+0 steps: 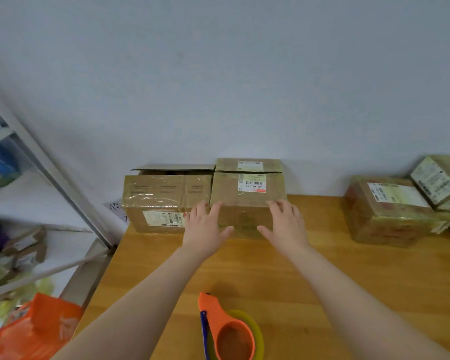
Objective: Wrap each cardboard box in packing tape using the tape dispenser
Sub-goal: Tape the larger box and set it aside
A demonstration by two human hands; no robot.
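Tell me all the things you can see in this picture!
open box: one, brown, flap up, back left of table
centre box: one, brown with white label, right beside the open box
right box: one, brown, taped, right side of table
tilted box: one, brown with pale label, leaning on the right box
tape dispenser: one, orange with yellowish roll, near edge of table
table: one, wooden, against the wall
shelf rack: one, grey metal, left
bag: one, orange, bottom left
left hand: one, open, at the centre box's front
right hand: one, open, at the centre box's front
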